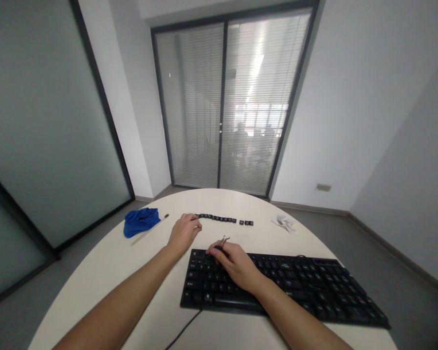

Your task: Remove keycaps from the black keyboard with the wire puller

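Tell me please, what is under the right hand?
Under the right hand is part of the black keyboard, with keys showing around it. Those directly beneath are covered and cannot be seen.

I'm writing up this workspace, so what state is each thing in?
Keyboard: lying flat on the table
Loose keycaps: lined up, one clear gap
Metal tool: in the right hand, prongs apart
Blue cloth: bunched up
White wad: crumpled
Thin stick: lying flat
Blinds: lowered

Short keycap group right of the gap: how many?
3: left keycap nearest the long row, middle keycap, right keycap nearest the white cloth. None looks hidden.
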`<state>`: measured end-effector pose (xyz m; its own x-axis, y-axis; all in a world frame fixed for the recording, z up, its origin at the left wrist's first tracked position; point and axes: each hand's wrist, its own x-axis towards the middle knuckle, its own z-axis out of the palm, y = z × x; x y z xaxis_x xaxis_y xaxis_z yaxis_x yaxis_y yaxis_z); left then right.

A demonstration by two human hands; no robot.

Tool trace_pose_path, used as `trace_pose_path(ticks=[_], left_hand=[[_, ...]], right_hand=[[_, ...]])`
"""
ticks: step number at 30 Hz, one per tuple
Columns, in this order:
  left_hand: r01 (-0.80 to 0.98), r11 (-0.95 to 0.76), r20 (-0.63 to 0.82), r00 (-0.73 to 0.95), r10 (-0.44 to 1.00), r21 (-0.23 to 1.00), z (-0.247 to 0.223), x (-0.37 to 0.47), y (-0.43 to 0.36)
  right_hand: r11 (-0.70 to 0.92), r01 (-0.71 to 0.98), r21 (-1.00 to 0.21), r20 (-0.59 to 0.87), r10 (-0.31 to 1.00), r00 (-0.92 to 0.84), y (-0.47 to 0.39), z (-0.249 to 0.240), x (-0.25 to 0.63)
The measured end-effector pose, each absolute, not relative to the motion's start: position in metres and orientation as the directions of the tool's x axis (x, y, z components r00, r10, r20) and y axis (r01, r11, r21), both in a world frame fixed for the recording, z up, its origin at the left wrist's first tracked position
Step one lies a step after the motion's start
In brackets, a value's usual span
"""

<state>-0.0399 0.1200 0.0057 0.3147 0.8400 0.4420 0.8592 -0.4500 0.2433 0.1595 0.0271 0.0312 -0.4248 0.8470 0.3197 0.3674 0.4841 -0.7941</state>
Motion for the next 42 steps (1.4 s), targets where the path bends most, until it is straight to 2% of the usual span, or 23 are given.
trace_pose_path(ticks=[5, 22, 32, 35, 37, 39, 40, 42], left_hand=[[0.895, -0.422, 0.474, 0.312, 0.824, 0.145, 0.006, -0.037, 0.135], [0.921, -0.383, 0.471, 0.311, 0.826, 0.064, -0.001, -0.038, 0.143], [0.920, -0.388, 0.469, 0.318, 0.824, 0.057, 0.001, -0.040, 0.140], [0.902, -0.399, 0.515, 0.265, 0.815, 0.166, 0.004, -0.035, 0.132], [0.851, -0.398, 0.529, 0.176, 0.830, 0.343, 0.005, -0.027, 0.123], [0.718, -0.372, 0.461, 0.080, 0.884, 0.589, 0.006, -0.017, 0.110], [0.622, -0.356, 0.398, 0.076, 0.914, 0.698, 0.006, -0.013, 0.103], [0.452, -0.345, 0.323, 0.128, 0.938, 0.822, 0.006, -0.007, 0.086]], right_hand=[[0.491, 0.371, -0.788, 0.325, 0.844, -0.426, 0.027, 0.032, 0.160], [0.495, 0.360, -0.790, 0.326, 0.838, -0.437, 0.026, 0.033, 0.160], [0.500, 0.345, -0.794, 0.342, 0.837, -0.427, 0.026, 0.031, 0.160], [0.497, 0.350, -0.794, 0.370, 0.852, -0.372, 0.027, 0.031, 0.160], [0.484, 0.373, -0.792, 0.389, 0.870, -0.302, 0.027, 0.031, 0.160], [0.469, 0.402, -0.786, 0.401, 0.883, -0.245, 0.027, 0.032, 0.160], [0.463, 0.419, -0.781, 0.405, 0.886, -0.224, 0.027, 0.032, 0.161], [0.452, 0.452, -0.769, 0.408, 0.891, -0.196, 0.026, 0.033, 0.163]])
